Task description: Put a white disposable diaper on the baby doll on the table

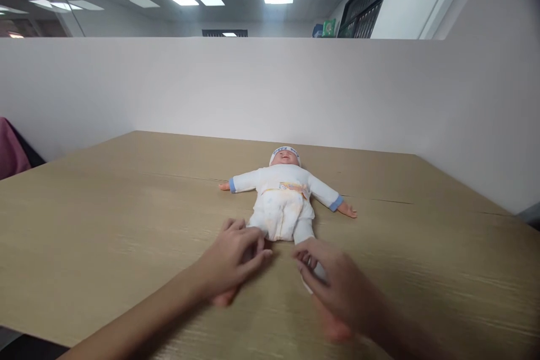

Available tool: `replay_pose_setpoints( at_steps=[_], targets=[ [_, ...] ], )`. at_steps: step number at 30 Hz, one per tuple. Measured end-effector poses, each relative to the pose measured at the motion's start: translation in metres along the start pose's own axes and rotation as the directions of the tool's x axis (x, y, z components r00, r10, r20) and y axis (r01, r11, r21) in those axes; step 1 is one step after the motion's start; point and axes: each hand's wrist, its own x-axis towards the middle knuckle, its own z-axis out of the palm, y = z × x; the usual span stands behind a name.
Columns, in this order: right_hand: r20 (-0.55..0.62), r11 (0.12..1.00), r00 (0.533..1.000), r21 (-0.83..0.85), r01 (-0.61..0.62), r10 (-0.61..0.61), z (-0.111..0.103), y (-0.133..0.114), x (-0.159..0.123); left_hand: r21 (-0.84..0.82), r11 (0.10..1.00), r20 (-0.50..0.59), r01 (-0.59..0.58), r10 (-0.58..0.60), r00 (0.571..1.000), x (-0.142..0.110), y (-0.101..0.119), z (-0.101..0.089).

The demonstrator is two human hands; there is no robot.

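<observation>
A baby doll point(283, 196) in white clothes and a white cap lies on its back on the wooden table point(126, 208), arms spread, head away from me. My left hand point(231, 261) is wrapped over the doll's left-side leg, fingers curled around it. My right hand point(337, 284) covers the other leg, fingers bent around it near the foot. Both feet are mostly hidden under my hands.
White partition walls point(270, 90) close off the back and right of the table. A pink item point(10, 154) shows at the far left edge. The table's near edge runs along the lower left.
</observation>
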Motion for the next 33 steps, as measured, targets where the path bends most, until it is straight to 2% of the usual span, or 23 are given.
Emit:
replay_pose_setpoints(
  at_steps=[2, 4, 8, 11, 15, 19, 23, 28, 33],
  targets=[
    [-0.069, 0.996, 0.994, -0.044, -0.084, 0.08, 0.002, 0.009, 0.007, -0.028, 0.995, -0.06, 0.097, -0.099, 0.993, 0.007, -0.003, 0.002],
    [-0.124, 0.983, 0.985, -0.124, -0.133, 0.118, 0.006, 0.012, 0.017, -0.028, 0.99, -0.094, 0.142, -0.144, 0.985, 0.017, -0.004, 0.004],
    [-0.194, 0.935, 0.979, -0.333, -0.126, 0.063, 0.024, 0.011, 0.027, 0.084, 0.984, -0.124, 0.156, -0.145, 0.982, 0.028, -0.003, 0.013],
    [-0.224, 0.921, 0.975, -0.378, -0.09, 0.004, 0.036, 0.014, 0.026, 0.09, 0.991, -0.131, 0.102, -0.09, 0.987, 0.028, -0.006, 0.018],
    [-0.233, 0.946, 0.972, -0.323, -0.036, -0.042, 0.038, 0.019, 0.022, -0.01, 0.999, -0.188, -0.05, 0.047, 0.981, 0.026, -0.011, 0.016],
    [-0.233, 0.963, 0.969, -0.271, 0.011, -0.076, 0.036, 0.017, 0.021, -0.088, 0.991, -0.213, -0.101, 0.08, 0.974, 0.027, -0.012, 0.013],
    [-0.221, 0.969, 0.971, -0.244, 0.033, -0.089, 0.037, 0.016, 0.023, -0.121, 0.989, -0.169, -0.088, 0.067, 0.983, 0.029, -0.012, 0.012],
    [-0.229, 0.978, 0.973, -0.199, -0.064, 0.017, 0.039, 0.018, 0.029, -0.15, 0.989, -0.153, -0.007, -0.017, 0.988, 0.032, -0.016, 0.015],
    [-0.347, 0.984, 0.921, 0.086, -0.159, 0.179, 0.038, 0.02, 0.036, -0.283, 0.958, -0.188, 0.046, -0.102, 0.977, 0.034, -0.016, 0.017]
  ],
)
